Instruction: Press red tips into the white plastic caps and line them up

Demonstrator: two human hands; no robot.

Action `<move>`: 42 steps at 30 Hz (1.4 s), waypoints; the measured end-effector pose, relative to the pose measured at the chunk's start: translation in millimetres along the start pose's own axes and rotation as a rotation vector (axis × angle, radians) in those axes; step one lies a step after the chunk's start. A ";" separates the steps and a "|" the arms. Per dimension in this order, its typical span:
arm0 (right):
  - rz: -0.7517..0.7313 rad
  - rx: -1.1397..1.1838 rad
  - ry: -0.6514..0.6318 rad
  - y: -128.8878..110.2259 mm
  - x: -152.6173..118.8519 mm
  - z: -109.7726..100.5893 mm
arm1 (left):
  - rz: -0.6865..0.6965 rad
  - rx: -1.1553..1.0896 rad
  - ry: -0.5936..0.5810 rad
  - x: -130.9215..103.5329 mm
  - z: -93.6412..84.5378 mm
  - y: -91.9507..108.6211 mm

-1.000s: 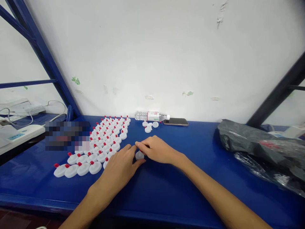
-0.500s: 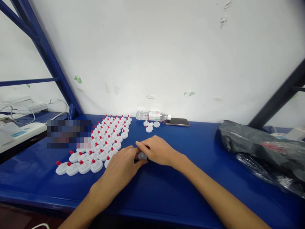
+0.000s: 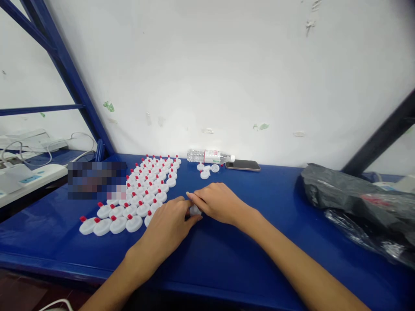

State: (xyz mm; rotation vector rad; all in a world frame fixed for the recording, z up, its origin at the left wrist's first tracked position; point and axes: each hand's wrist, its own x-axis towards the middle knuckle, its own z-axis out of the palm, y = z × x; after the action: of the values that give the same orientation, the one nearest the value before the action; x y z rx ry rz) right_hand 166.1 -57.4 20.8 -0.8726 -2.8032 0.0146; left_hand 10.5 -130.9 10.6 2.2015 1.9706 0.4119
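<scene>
Both hands meet over the blue table [image 3: 227, 259], around a white plastic cap [image 3: 195, 210] that is mostly hidden by fingers. My left hand [image 3: 173, 218] is closed on the cap from the left, thumb in front. From the right, my right hand [image 3: 215, 201] is bent over the same cap, its fingers closed on it. Left of my hands stand rows of white round caps [image 3: 118, 224] with red tips, several of them partly behind the left hand. Farther back lie a few loose white caps [image 3: 204, 174].
A clear plastic bottle [image 3: 210, 156] lies by the wall, with a dark phone [image 3: 243, 165] beside it. On the right is a crumpled grey plastic bag [image 3: 353, 194]. A white power strip [image 3: 35, 178] and cables are at far left. Blue frame posts [image 3: 69, 82] rise at the sides.
The view has shifted slightly, so the whole scene sits a little farther right. Both hands stay closed around the cap, with only a small change in finger position.
</scene>
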 end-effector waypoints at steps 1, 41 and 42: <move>-0.010 -0.030 -0.004 -0.2 0.0 0.0 | -0.003 0.004 -0.003 0.1 -0.5 0.6; -0.074 -0.099 -0.069 1.3 -0.2 9.6 | 0.059 -0.049 0.039 0.2 2.8 -1.6; -0.075 -0.088 -0.065 1.7 0.1 10.7 | 0.063 -0.048 0.039 0.1 2.6 -1.6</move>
State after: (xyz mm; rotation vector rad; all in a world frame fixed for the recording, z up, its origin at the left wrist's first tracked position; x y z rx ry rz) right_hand 164.9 -55.5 10.3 -0.7995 -2.9152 -0.0936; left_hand 9.8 -130.4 7.6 2.2470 1.8932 0.5087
